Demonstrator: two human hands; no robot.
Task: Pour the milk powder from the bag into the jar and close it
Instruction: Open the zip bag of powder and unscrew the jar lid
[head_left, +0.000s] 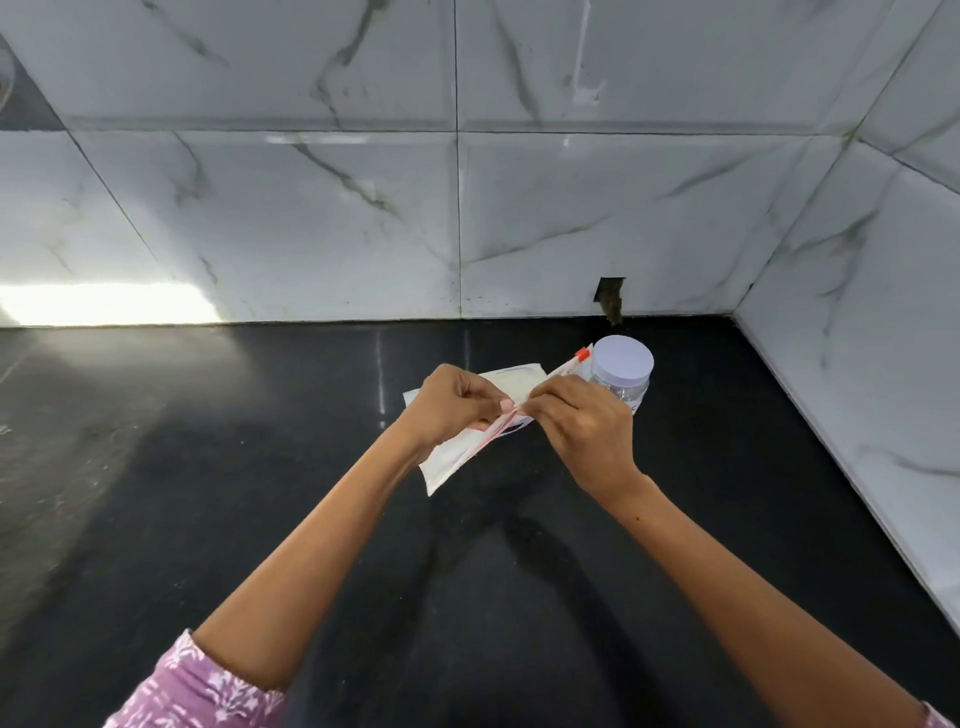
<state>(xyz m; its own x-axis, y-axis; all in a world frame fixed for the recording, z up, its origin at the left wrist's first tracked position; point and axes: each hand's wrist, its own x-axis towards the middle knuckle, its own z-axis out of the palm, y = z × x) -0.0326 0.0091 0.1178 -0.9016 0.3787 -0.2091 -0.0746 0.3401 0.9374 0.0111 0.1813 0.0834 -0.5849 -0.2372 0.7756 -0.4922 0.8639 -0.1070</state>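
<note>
A white bag of milk powder (451, 460) with a red zip strip along its top edge is held above the black counter. My left hand (451, 402) pinches one side of that edge, and my right hand (584, 426) pinches the other side, fingers close together at the middle. The red slider end (583, 355) sticks out toward the back right. A clear plastic jar (631, 388) with a white lid (622, 360) on it stands upright just behind my right hand, partly hidden by it.
The black stone counter (311, 519) meets white marble-tiled walls (457, 208) at the back and at the right, forming a corner (735, 317). A small dark notch (612, 296) sits in the back wall near the jar.
</note>
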